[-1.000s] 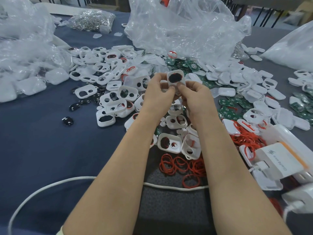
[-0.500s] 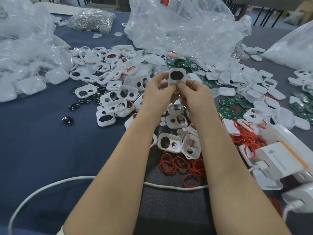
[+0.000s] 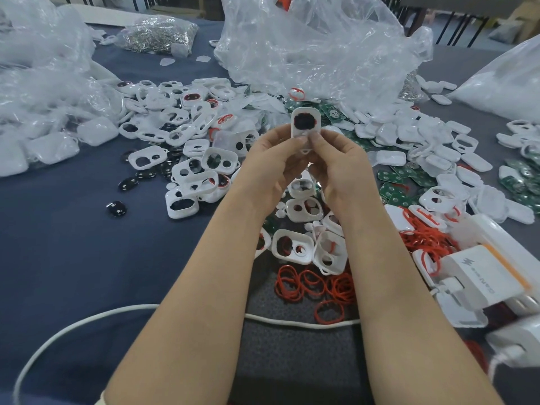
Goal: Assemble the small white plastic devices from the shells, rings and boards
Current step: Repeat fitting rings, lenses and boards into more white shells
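Both hands are raised over the middle of the table and hold one white shell (image 3: pixel 305 122) upright between them. The left hand (image 3: pixel 271 159) and right hand (image 3: pixel 342 165) both pinch the shell's lower end. Thumb tips meet on its near face; the other fingers curl behind it, mostly hidden. The thumbs cover the shell's bottom part, and a small white tab peeks out just under them. A dark insert (image 3: pixel 304 121) with a reddish edge fills the shell's big opening. I can't tell whether that edge is a ring.

Loose shells (image 3: pixel 187 171) are heaped left and centre, some hidden behind the forearms. Red rings (image 3: pixel 309 283) lie piled near, between the forearms. Green boards (image 3: pixel 400 182) sit right of the hands, half buried under white covers. A few black oval pieces (image 3: pixel 117 208) lie on the blue cloth (image 3: pixel 58 258) at left.

A clear plastic bag (image 3: pixel 315 45) sits far centre, contents hard to make out. More bags far left and far right are cut off by the frame. The parts in the bag of small metal parts (image 3: pixel 157 33) at far left are too small to identify.

A white box (image 3: pixel 479 276) sits near right, its grey lettering not legible. A blurred white object at the right edge is cut off. A white cable (image 3: pixel 87 323) loops across the near side and passes under both forearms.
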